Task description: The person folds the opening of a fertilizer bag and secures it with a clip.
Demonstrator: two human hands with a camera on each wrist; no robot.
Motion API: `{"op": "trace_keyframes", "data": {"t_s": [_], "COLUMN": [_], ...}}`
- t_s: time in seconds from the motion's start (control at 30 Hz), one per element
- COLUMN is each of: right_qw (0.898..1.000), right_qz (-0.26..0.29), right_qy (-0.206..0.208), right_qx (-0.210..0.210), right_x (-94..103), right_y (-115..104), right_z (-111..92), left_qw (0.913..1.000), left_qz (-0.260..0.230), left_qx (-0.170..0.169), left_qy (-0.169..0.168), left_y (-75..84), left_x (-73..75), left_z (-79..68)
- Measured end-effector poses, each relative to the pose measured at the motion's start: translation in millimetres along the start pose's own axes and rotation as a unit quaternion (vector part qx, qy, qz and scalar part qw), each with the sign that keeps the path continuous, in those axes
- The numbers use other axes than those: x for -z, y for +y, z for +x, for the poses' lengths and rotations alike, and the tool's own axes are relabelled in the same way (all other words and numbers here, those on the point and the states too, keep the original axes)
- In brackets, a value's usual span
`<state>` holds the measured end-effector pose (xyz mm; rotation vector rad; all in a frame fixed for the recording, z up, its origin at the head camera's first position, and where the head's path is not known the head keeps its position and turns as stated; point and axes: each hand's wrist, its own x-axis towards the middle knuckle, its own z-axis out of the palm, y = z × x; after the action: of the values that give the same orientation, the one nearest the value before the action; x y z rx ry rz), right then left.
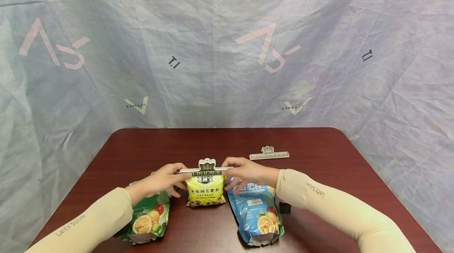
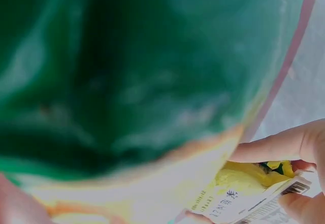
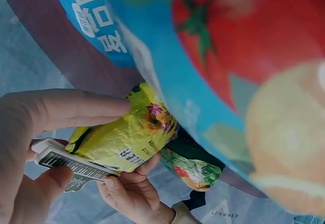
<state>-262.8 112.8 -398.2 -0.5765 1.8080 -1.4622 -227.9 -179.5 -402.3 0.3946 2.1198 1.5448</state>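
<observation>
A small yellow bag (image 1: pixel 205 192) of plant fertiliser stands mid-table, with a white piano-keyboard bag clip (image 1: pixel 207 166) across its top edge. My left hand (image 1: pixel 164 179) pinches the clip's left end between thumb and fingers. At the opposite end, my right hand (image 1: pixel 248 172) pinches the clip in the same way. In the right wrist view, the right thumb presses the clip's keyboard face (image 3: pixel 76 166), while a finger extends over the yellow bag (image 3: pixel 129 132). A green bag (image 2: pixel 152 71) fills most of the left wrist view, and the left hand (image 2: pixel 304 158) shows at its right side.
The green pouch (image 1: pixel 150 215) with fruit pictures stands below my left forearm. A blue pouch (image 1: pixel 253 209) stands under my right hand, with a dark piece (image 1: pixel 285 208) sticking out beside it. Another keyboard clip (image 1: pixel 269 154) lies farther back on the dark red table (image 1: pixel 159 142).
</observation>
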Motion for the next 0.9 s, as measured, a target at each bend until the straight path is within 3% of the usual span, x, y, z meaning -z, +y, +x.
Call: {"op": "trace_keyframes", "data": {"t_s": [0.27,0.9], "right_qw": [0.998,0.987], "right_qz": [0.050,0.077], "right_qy": [-0.010,-0.034], "right_qx": [-0.038,-0.137], "right_x": [-1.7,-13.0], "right_y": [1.2,-7.6], "right_z": [2.8,3.7], "left_qw": [0.9995,0.9914], "left_qz": [-0.008,-0.045], "left_qx": [0.027,0.121], "left_qy": [-0.011,-0.022], "left_y": [-2.7,1.8], "left_x": [2.9,3.2], "left_z": [-0.4,-3.4]}}
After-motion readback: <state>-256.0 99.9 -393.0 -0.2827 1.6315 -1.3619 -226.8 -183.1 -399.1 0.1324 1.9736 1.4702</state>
